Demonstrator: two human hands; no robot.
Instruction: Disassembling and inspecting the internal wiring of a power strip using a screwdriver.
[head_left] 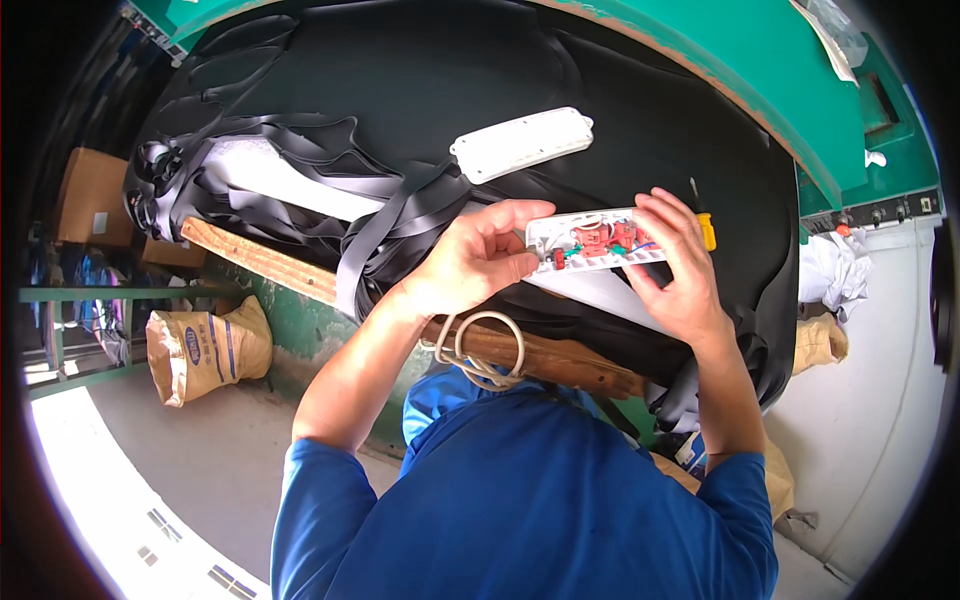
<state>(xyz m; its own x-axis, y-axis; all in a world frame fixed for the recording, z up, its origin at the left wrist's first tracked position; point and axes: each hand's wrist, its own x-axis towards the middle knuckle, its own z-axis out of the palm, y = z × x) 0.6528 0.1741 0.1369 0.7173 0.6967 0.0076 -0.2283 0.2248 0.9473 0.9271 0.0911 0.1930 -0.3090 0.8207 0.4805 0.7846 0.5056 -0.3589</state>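
An opened white power strip (590, 240), with red and green parts and thin wires showing inside, is held up between my two hands. My left hand (470, 258) grips its left end between thumb and fingers. At the other end, my right hand (680, 262) has its thumb below and its fingers over the top edge. A white casing half (523, 145) of matching length lies on the black sheet just beyond. Beside my right fingers is a screwdriver with a yellow handle (708, 231). A coiled beige cable (487, 352) hangs below my left hand.
Black sheeting (420, 60) covers the bench, with tangled strips (375, 240) at the left. A wooden edge (560, 362) runs along the near side. Green machine panels (730, 80) rise behind. Paper sacks (212, 347) and a cardboard box (95, 197) stand to the left.
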